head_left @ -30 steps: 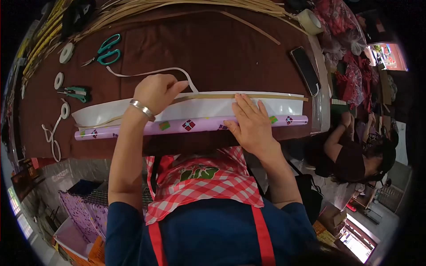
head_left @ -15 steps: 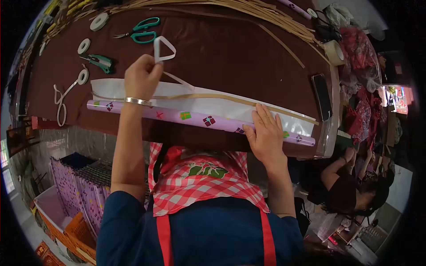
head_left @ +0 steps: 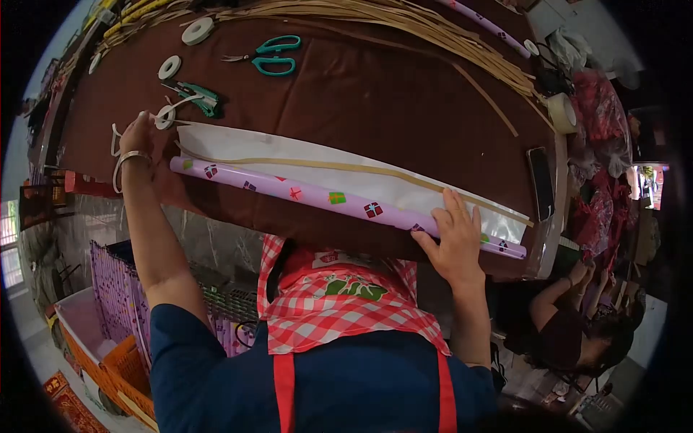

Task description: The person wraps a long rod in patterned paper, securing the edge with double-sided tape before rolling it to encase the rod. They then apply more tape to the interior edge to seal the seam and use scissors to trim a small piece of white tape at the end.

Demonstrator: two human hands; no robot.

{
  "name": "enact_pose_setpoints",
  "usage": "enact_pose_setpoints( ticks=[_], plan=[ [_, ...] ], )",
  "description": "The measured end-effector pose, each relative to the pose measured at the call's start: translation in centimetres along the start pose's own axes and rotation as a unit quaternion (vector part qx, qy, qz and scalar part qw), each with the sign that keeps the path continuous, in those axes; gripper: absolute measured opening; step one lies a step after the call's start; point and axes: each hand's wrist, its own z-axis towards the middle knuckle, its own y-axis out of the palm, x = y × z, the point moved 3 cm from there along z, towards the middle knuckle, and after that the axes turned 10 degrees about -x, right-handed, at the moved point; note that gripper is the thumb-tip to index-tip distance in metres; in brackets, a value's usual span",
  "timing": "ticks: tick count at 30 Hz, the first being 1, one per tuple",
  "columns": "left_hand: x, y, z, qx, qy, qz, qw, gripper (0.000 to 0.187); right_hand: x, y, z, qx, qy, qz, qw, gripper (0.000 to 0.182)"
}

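Note:
A lilac roll of gift paper lies along the near edge of the brown table, its white inner side unrolled behind it. A thin bamboo strip rests lengthwise on the white paper. My right hand lies flat on the roll's right end. My left hand is at the table's left edge, past the roll's left end, pinching a white tape backing strip that loops beside a small tape roll.
Teal scissors, green clippers and two tape rolls lie at the far left. A bundle of bamboo strips runs along the back. A phone lies at the right edge. Another person sits low right.
My left hand has pulled the white backing strip off leftward, from above the paper's middle to the table's left edge. My right hand slid toward the roll's right end.

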Motion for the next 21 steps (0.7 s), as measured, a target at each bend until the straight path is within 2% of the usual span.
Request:
enact_pose_setpoints(
  ticks=[2, 3, 4, 5, 6, 8, 10, 12, 15, 16, 19, 21],
  plan=[
    [0.9, 0.5, -1.0, -0.033, -0.015, -0.048, 0.998, 0.036, 0.2, 0.1, 0.0, 0.002, -0.003, -0.003, 1.0, 0.046],
    [1.2, 0.3, -1.1, 0.015, 0.016, 0.048, 0.999, 0.045, 0.2, 0.2, -0.1, 0.004, -0.007, -0.002, 1.0, 0.046],
    [0.6, 0.8, -1.0, 0.067, 0.155, 0.059, 0.984, 0.046, 0.1, 0.2, -0.1, 0.001, -0.005, -0.003, 1.0, 0.046],
    [-0.1, 1.7, -1.4, 0.119, 0.291, 0.069, 0.947, 0.048, 0.1, 0.1, -0.2, 0.005, -0.005, -0.005, 1.0, 0.047],
    [1.4, 5.5, -6.0, 0.073, 0.321, 0.074, 0.941, 0.04, 0.1, 0.1, 0.0, 0.01, -0.005, -0.006, 1.0, 0.049],
    [2.0, 11.3, -12.7, -0.127, 0.351, 0.089, 0.923, 0.025, 0.0, 0.1, 0.1, 0.009, -0.003, -0.007, 1.0, 0.049],
    [2.8, 16.8, -19.9, -0.254, 0.394, 0.288, 0.835, 0.019, -0.1, 0.2, 0.1, 0.005, 0.0, -0.007, 1.0, 0.048],
    [1.8, 20.5, -23.0, -0.392, 0.439, 0.314, 0.745, 0.02, 0.0, 0.3, 0.1, 0.005, 0.001, 0.0, 1.0, 0.048],
    [0.6, 23.0, -24.1, -0.429, 0.391, 0.383, 0.718, 0.018, -0.1, 0.3, 0.1, 0.008, 0.003, 0.004, 1.0, 0.048],
    [0.3, 23.4, -24.0, -0.406, 0.426, 0.415, 0.693, 0.02, -0.1, 0.3, 0.1, 0.008, 0.009, 0.005, 1.0, 0.048],
    [0.0, 23.6, -23.1, -0.455, 0.405, 0.434, 0.664, 0.018, -0.2, 0.3, 0.0, 0.011, 0.01, 0.008, 1.0, 0.049],
    [0.0, 23.5, -23.0, -0.469, 0.422, 0.399, 0.665, 0.016, -0.2, 0.3, 0.0, 0.014, 0.002, 0.01, 1.0, 0.049]
  ],
)
